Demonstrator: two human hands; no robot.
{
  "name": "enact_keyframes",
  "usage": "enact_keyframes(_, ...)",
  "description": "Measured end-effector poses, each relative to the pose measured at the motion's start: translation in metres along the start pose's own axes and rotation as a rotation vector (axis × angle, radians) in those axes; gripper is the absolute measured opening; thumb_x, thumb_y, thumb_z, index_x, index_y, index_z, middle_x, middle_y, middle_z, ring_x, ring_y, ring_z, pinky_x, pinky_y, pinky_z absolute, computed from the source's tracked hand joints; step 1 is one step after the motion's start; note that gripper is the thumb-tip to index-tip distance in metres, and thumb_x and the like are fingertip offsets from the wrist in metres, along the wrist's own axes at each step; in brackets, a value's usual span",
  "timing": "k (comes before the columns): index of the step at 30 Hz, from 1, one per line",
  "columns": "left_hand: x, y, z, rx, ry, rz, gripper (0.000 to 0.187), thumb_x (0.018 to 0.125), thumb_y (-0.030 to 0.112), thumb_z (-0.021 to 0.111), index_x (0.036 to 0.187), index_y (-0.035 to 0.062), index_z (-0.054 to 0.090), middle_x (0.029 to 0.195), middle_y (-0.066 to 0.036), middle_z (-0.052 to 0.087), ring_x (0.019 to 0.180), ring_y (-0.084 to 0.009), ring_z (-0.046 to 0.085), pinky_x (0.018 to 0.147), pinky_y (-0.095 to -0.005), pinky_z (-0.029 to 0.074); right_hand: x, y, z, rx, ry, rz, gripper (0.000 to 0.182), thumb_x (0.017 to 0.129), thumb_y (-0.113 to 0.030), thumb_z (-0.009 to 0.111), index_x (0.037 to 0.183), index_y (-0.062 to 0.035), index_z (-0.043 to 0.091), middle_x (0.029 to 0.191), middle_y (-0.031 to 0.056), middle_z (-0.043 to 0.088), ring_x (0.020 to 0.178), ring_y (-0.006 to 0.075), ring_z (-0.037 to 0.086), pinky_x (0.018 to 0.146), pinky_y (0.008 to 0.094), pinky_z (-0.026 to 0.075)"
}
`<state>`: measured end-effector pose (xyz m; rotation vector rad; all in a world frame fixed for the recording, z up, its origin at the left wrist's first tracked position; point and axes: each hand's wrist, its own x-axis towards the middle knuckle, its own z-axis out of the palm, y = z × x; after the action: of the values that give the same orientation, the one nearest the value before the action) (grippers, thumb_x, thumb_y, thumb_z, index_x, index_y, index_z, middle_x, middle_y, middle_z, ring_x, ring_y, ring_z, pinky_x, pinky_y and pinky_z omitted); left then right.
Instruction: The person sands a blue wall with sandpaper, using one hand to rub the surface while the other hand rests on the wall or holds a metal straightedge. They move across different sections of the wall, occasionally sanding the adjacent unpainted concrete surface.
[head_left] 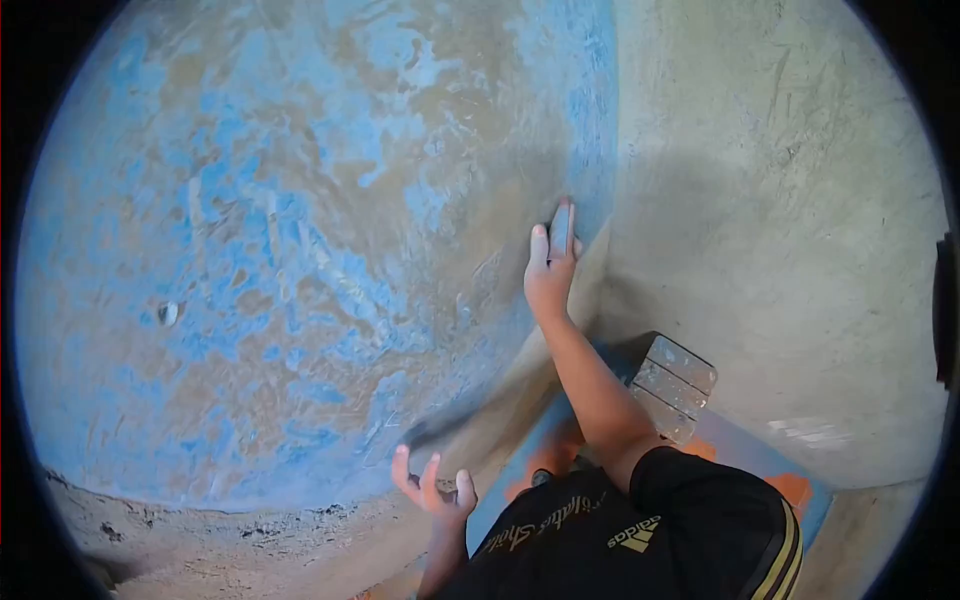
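Observation:
My right hand point(548, 275) is raised to the blue, patchy wall point(320, 200), near its right edge. Its fingers are closed around a narrow, flat grey-blue block point(562, 228), which is pressed along the wall surface. Dust whitens the fingers. Lower down, my left hand point(437, 488) is open, its fingers apart and curved, with nothing in them. It sits close to the bottom edge of the blue area, and its shadow falls on the wall just above it.
A plain grey-beige wall point(780, 230) meets the blue one at a corner on the right. Below stands a slatted, paint-spotted stool or step point(676, 388). A blue and orange surface point(745, 450) lies under me. One small pale spot point(168, 314) marks the blue wall.

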<state>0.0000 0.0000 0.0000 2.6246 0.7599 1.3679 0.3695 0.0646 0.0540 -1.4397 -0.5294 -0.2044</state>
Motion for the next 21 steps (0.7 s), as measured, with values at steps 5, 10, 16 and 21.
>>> enact_keyframes(5, 0.041, 0.022, 0.005, 0.185, 0.323, 0.041, 0.05, 0.097, 0.026, 0.056, 0.142, 0.0071, 0.044, 0.158, -0.032, 0.024, 0.15, -0.0495, 0.024, 0.118, -0.0626, 0.027, 0.034, 0.003, 0.008, 0.072, 0.061, 0.068, 0.06, 0.107, -0.031, 0.039, 0.158, -0.0005, 0.032, 0.166, 0.0238, 0.026, 0.153, 0.0484, 0.016, 0.124, 0.052, 0.014)
enact_keyframes(10, 0.075, 0.036, 0.019, 0.299, 0.447, -0.013, 0.061, 0.1, 0.029, 0.057, 0.15, 0.0044, 0.034, 0.163, -0.031, 0.016, 0.154, -0.0458, 0.013, 0.122, -0.063, 0.011, 0.037, 0.018, 0.002, -0.074, -0.085, -0.318, 0.058, 0.11, -0.028, 0.034, 0.16, 0.0, 0.028, 0.167, 0.026, 0.02, 0.155, 0.0473, 0.011, 0.125, 0.0549, 0.011)
enact_keyframes(16, 0.085, 0.041, 0.033, 0.498, 0.433, -0.226, 0.071, 0.103, 0.039, 0.057, 0.156, 0.0042, 0.026, 0.166, -0.028, 0.012, 0.155, -0.0445, 0.012, 0.122, -0.0637, 0.013, 0.071, 0.028, -0.005, -0.056, -0.106, -0.357, 0.061, 0.105, -0.022, 0.046, 0.16, -0.0021, 0.028, 0.167, 0.026, 0.018, 0.155, 0.0463, 0.014, 0.126, 0.0577, 0.01)
enact_keyframes(21, 0.096, 0.051, 0.054, 0.598, 0.429, -0.357, 0.078, 0.102, 0.045, 0.058, 0.161, 0.0077, 0.022, 0.168, -0.026, 0.007, 0.155, -0.0452, 0.01, 0.121, -0.0642, 0.015, 0.098, 0.064, -0.022, -0.026, -0.247, -0.441, 0.063, 0.104, -0.028, 0.045, 0.16, -0.0039, 0.03, 0.166, 0.0267, 0.021, 0.155, 0.0467, 0.014, 0.125, 0.0583, 0.011)
